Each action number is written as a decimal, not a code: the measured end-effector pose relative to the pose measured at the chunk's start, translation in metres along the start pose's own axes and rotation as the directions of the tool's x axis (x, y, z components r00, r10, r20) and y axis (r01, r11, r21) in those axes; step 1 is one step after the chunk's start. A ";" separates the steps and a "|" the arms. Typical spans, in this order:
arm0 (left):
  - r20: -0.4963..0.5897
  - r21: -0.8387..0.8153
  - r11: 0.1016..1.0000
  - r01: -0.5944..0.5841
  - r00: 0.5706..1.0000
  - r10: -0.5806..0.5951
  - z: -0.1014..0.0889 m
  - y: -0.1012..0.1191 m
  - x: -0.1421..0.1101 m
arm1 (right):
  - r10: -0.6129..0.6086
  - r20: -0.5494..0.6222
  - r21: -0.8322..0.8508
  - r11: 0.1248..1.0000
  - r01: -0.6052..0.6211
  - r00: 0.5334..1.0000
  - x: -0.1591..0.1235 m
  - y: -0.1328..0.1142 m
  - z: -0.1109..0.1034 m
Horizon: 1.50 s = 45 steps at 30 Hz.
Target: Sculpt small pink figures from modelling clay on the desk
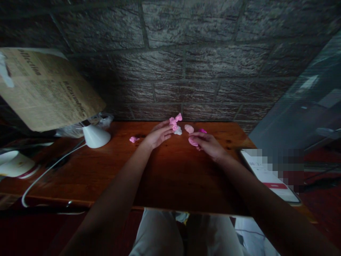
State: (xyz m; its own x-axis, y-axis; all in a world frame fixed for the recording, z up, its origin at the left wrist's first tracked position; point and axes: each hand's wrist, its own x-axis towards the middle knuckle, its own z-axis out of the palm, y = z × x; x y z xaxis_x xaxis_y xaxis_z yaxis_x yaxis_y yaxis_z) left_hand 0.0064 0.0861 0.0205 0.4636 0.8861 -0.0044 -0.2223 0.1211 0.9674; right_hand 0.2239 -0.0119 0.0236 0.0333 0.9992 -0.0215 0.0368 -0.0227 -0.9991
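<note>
My left hand point(160, 136) is over the back half of the wooden table, its thumb and fingers closed on a cluster of crumpled pink petal-like pieces point(173, 121). Just beside its fingertips is a white petal-like piece point(178, 131). My right hand point(207, 144) pinches a thin, rounded pink petal point(193, 141) between thumb and finger. A paler pink petal point(189, 128) is just beyond that hand, and a bright magenta piece point(203, 131) shows behind its knuckles. Off to the left, another crumpled pink piece point(133, 139) rests on the tabletop.
A lamp with a white base point(96, 137) and a printed paper shade point(50, 89) stands on the left, its white cable point(50, 167) trailing forward. Further left is a white cup point(16, 163). A phone-like device point(277, 186) lies at the right edge. The brick wall point(170, 64) rises behind the table point(112, 170).
</note>
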 end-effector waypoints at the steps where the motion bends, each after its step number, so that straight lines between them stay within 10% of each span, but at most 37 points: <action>1: 0.007 -0.009 1.000 -0.012 1.000 0.012 0.000 0.000 0.000 | -0.009 0.007 0.003 1.000 0.009 1.000 0.000 0.000 0.000; 10: 0.031 -0.289 0.953 0.092 0.996 -0.087 0.008 -0.002 -0.001 | -0.093 0.050 0.028 0.995 0.091 0.994 0.003 0.004 0.004; 24: 0.114 -0.243 0.944 0.225 0.973 -0.202 0.039 -0.009 -0.008 | -0.399 0.017 -0.170 0.902 0.396 0.917 0.008 0.013 0.005; 34: -0.028 0.166 0.961 -0.222 0.973 0.230 0.004 -0.028 0.013 | -0.365 0.065 -0.450 0.820 0.354 0.929 0.006 0.017 -0.002; 45: 0.051 0.362 0.874 -0.323 0.943 0.328 -0.004 -0.039 0.018 | -0.280 0.258 -0.495 0.784 0.376 0.924 0.003 0.020 0.003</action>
State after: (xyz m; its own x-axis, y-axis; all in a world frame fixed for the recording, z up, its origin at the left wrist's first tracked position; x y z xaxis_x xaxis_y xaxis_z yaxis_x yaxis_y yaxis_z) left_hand 0.0198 0.0995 -0.0185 0.4085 0.8526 0.3259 -0.0339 -0.3427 0.9388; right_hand 0.2222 -0.0088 0.0036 -0.2378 0.9385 0.2504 0.5354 0.3417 -0.7724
